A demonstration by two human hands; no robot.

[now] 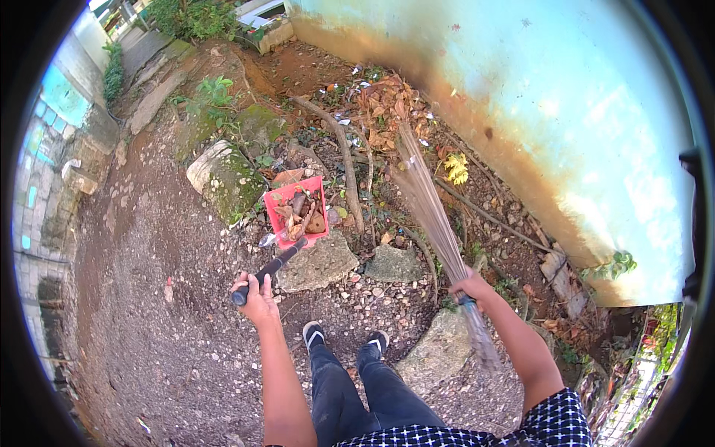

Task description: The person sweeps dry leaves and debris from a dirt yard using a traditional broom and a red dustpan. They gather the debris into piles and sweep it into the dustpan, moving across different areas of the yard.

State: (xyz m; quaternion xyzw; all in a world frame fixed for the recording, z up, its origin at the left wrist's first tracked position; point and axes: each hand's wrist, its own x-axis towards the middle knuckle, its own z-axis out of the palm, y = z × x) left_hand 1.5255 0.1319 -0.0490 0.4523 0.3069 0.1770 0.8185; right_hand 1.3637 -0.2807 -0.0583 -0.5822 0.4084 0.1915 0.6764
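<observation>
My left hand [258,299] grips the dark handle [282,260] of a red plastic dustpan [273,215]. Dry brown leaves [304,215] and other litter lie inside the pan, which is beside a flat stone [318,262]. In my right hand [473,290] is a stick broom [433,207], held around its bound part with the butt ends pointing back toward me. The broom's thin bristles reach forward to a heap of dry leaves [388,106] at the foot of the wall. Some of the bristles are blurred.
A stained turquoise wall [530,112] runs along the right. Exposed tree roots [343,151] and mossy rocks [229,179] break up the ground ahead. A larger stone [438,349] lies right of my feet. Gravelly soil [167,346] stretches left toward a block wall [47,212].
</observation>
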